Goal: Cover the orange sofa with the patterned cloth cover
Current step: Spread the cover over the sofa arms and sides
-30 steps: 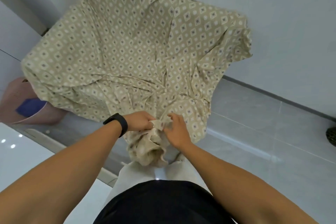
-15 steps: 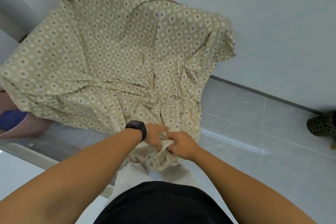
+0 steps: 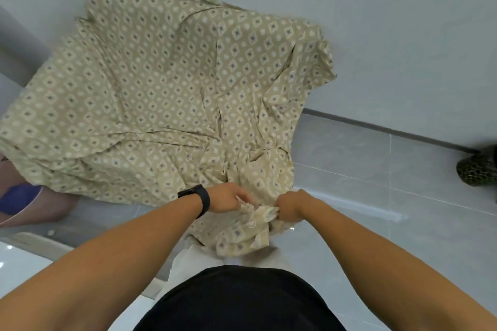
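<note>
The beige patterned cloth cover (image 3: pixel 166 94) lies draped over the whole sofa against the grey wall; no orange of the sofa shows. Its near corner is bunched up in front of me and hangs down toward my legs. My left hand (image 3: pixel 228 197), with a black watch on the wrist, pinches this bunched edge from the left. My right hand (image 3: pixel 289 207) grips the same gathered fabric from the right in a closed fist. The two hands are a short gap apart with a strip of cloth stretched between them.
A pinkish bag with a blue item (image 3: pixel 24 201) sits on the floor at the left, partly under the cloth. A dark green spotted object (image 3: pixel 477 169) lies by the wall at the right. Grey floor tiles (image 3: pixel 376 183) stretch to the right.
My hands have drawn slightly apart along the gathered edge, the right one moving rightward. The view shifted, bringing the spotted object further into the frame.
</note>
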Tool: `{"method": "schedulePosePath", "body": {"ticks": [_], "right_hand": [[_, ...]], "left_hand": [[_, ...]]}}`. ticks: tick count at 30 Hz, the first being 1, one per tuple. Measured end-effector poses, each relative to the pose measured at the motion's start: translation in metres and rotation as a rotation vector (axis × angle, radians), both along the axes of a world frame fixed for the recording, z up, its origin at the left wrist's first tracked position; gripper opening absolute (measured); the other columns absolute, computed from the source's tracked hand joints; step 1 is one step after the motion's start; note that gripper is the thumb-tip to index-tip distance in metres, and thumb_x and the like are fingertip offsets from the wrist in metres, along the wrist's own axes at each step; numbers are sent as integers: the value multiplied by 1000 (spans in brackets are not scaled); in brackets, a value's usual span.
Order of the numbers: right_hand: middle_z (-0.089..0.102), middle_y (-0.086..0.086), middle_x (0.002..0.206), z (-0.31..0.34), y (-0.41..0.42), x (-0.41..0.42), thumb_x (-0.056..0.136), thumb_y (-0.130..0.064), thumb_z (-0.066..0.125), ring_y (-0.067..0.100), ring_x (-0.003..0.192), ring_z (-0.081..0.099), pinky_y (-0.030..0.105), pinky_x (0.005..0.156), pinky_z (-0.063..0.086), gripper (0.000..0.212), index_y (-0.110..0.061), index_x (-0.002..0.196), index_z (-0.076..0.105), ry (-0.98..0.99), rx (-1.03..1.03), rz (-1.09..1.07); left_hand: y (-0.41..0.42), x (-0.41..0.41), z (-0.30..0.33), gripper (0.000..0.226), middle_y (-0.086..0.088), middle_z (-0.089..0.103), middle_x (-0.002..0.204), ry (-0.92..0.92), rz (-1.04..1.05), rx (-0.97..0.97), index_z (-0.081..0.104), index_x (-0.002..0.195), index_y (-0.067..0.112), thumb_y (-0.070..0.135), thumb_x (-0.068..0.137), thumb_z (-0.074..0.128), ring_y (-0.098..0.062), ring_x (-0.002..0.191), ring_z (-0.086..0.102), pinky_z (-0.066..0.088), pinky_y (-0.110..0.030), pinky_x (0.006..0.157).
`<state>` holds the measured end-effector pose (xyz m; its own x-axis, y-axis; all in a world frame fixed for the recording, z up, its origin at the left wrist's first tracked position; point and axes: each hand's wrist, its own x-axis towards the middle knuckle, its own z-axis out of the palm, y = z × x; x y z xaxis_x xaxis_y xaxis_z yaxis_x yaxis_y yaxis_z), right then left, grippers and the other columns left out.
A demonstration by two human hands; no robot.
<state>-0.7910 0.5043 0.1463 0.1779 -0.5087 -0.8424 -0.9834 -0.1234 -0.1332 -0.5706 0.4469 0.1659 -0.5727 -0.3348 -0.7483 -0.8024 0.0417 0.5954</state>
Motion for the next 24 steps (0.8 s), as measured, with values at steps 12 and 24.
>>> {"method": "schedulePosePath", "body": {"ticks": [12, 24], "right_hand": [[51, 5, 136, -2, -22, 11, 97, -28, 44, 30, 125, 50, 52, 112, 29, 40, -24, 136, 51, 246, -268, -82], [48, 5, 136, -5, -109, 265, 100, -35, 42, 30, 117, 55, 46, 94, 48, 43, -24, 141, 49, -59, -257, -156]], "left_hand": [[-20, 26, 2, 34, -3, 53, 145, -141, 35, -46, 60, 136, 20, 20, 105, 46, -23, 129, 53, 45, -32, 102], [-102, 200, -19, 36, -3, 58, 138, -97, 25, -130, 61, 134, 21, 20, 101, 46, -24, 120, 57, 47, -42, 105]]}}
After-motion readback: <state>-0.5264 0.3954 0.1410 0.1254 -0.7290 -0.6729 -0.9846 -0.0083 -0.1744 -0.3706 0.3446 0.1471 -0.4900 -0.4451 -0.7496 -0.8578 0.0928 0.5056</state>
